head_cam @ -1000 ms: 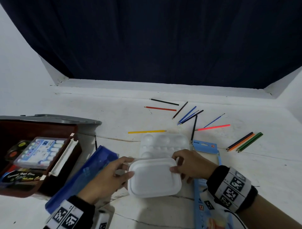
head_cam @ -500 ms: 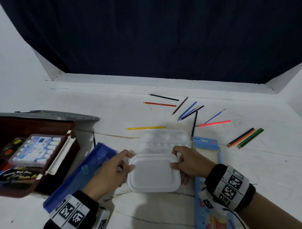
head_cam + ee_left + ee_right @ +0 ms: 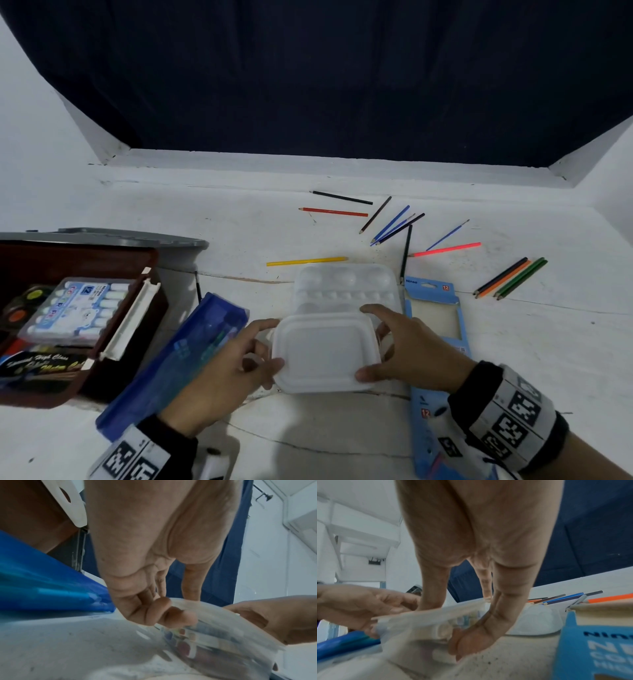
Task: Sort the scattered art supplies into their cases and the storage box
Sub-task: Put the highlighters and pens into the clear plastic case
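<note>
A translucent white plastic case [image 3: 325, 353] with paint tubes inside is held just above the white table between both hands. My left hand [image 3: 239, 359] grips its left edge, fingers curled under it and thumb on the lid. My right hand [image 3: 404, 346] grips its right edge the same way. In the left wrist view the case [image 3: 214, 631] shows coloured tubes through its wall. In the right wrist view the case [image 3: 426, 623] tilts between both hands. A white paint palette [image 3: 346, 284] lies just behind the case.
An open brown storage box [image 3: 78, 322] with a marker set stands at the left. A blue pencil case [image 3: 178, 359] lies beside my left hand, a blue pencil carton [image 3: 435, 308] under my right wrist. Several coloured pencils [image 3: 510, 277] and brushes [image 3: 445, 236] lie scattered behind.
Both hands have kept hold of the white case and it has shifted only slightly; the thumbs now lie further over the lid's front corners.
</note>
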Demonstrator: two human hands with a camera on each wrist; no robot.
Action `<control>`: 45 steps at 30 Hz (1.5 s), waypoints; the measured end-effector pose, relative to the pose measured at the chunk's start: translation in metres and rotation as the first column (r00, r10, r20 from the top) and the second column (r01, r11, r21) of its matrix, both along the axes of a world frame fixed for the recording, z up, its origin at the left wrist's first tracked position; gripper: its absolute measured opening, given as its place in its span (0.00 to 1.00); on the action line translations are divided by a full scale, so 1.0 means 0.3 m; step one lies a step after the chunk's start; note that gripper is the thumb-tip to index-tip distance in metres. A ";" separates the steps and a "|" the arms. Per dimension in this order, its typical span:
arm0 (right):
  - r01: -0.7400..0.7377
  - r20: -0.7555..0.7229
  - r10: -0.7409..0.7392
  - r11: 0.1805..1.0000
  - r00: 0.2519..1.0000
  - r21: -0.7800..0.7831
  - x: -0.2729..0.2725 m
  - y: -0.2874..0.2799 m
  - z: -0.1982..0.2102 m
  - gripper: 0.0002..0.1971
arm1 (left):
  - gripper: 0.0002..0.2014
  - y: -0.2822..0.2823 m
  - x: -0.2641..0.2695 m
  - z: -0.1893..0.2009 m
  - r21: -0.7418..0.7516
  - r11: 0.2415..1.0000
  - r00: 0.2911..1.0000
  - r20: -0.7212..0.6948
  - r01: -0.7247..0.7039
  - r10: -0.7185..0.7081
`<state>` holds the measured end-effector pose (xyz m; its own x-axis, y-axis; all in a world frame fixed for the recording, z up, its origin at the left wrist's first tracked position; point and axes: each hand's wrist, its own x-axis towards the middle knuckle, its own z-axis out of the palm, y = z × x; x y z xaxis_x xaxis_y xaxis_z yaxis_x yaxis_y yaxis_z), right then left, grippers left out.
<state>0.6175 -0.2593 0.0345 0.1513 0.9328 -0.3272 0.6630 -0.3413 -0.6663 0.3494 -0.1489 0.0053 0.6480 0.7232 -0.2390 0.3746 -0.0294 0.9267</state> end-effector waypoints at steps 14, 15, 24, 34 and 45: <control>0.010 0.093 -0.008 1.000 0.996 -0.019 -0.035 0.053 -0.019 0.46 | 0.24 0.017 0.014 -0.021 0.019 1.000 1.000 0.003 -0.003 0.003; 0.012 0.104 -0.010 1.000 0.995 -0.026 -0.040 0.053 -0.013 0.46 | 0.24 0.016 0.014 -0.021 0.034 0.999 1.000 -0.005 0.001 0.000; -0.007 0.281 0.039 0.994 0.959 -0.111 -0.092 0.047 0.023 0.51 | 0.24 0.023 -0.001 -0.024 0.218 0.970 0.988 -0.135 0.105 -0.076; -0.239 0.383 0.272 0.962 0.883 -0.132 -0.214 0.085 0.064 0.60 | 0.13 0.013 -0.112 0.041 0.384 0.923 1.000 0.012 0.003 -0.008; -0.287 0.525 0.333 0.943 0.784 -0.169 -0.234 0.130 0.029 0.66 | 0.07 -0.078 -0.309 0.216 0.341 0.920 0.971 0.199 -0.194 0.131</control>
<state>0.5473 -0.2202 0.0432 0.0313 0.9357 -0.3515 0.9846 -0.0895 -0.1504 0.2568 -0.1722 0.0702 0.5224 0.8384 0.1554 0.2417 -0.3204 0.9159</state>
